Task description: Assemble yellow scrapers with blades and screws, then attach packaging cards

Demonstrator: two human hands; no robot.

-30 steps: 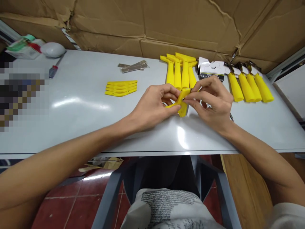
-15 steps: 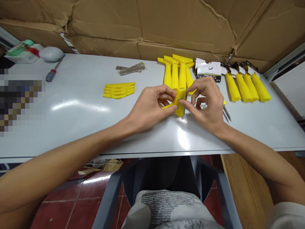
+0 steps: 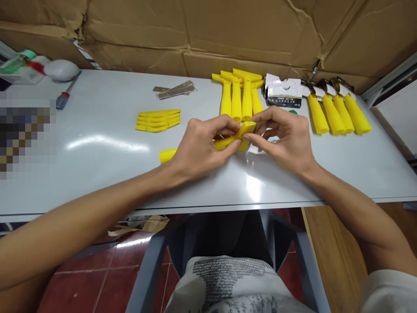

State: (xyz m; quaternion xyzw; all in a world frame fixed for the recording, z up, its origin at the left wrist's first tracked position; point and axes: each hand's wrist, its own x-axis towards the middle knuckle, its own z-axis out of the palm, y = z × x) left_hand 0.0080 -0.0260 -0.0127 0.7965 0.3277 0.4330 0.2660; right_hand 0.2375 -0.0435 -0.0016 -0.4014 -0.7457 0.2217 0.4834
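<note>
My left hand (image 3: pixel 210 139) is closed around a yellow scraper (image 3: pixel 249 126), whose handle end shows left of my wrist. The scraper's head points right, and a thin shiny edge shows along it. My right hand (image 3: pixel 282 132) pinches that head, thumb on the near side and forefinger on the far side. Whether a small screw lies under the thumb is hidden. Beyond my hands lie several yellow scraper handles (image 3: pixel 246 98), side by side. To the left is a small group of yellow plastic strips (image 3: pixel 158 120). Flat metal blades (image 3: pixel 176 90) in clear wrap lie farther back.
Several scrapers with black-and-white card covers (image 3: pixel 356 115) lie at the right, beside a stack of printed cards (image 3: pixel 284 92). A screwdriver (image 3: pixel 62 100) and a white rounded object (image 3: pixel 61 69) are at far left. Cardboard (image 3: pixel 244 34) stands along the table's back.
The scraper has been tilted in my hands, so its handle end now shows left of my left wrist. The small round screw seen by my right thumb is now out of sight.
</note>
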